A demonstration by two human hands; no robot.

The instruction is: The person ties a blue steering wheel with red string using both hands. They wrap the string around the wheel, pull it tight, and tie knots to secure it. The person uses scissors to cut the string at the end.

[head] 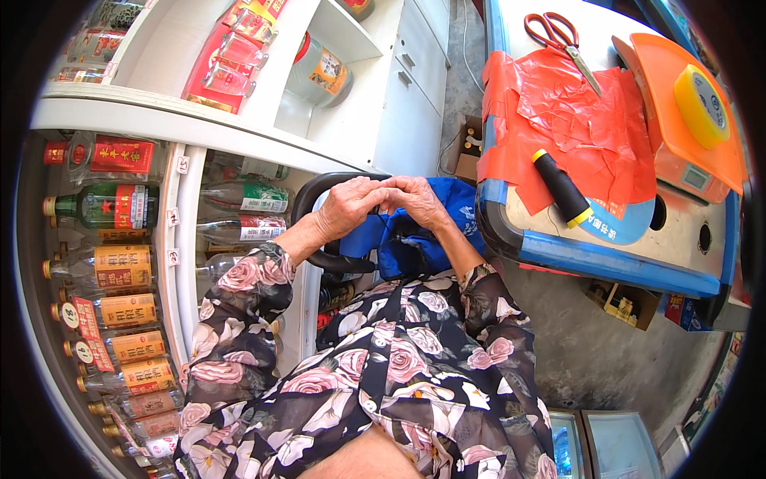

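Note:
My left hand [350, 206] and my right hand [419, 200] meet at the fingertips in front of me. The fingers of both are bent and pressed close together. Whatever may be pinched between them is too small or hidden to make out. Just below the hands, a blue fabric item [443, 236] with white print and black parts lies bunched at my lap. On the counter to the right lies a spool of black thread [561, 187] with yellow ends. A loose thread end shows near its lower side.
Red plastic bags [574, 126], red-handled scissors [562, 45] and an orange scale [688, 170] bearing a tape roll [701, 108] occupy the counter [622, 251]. Shelves of liquor bottles [122, 266] line the left. A black curved frame [305, 206] stands beside my left hand.

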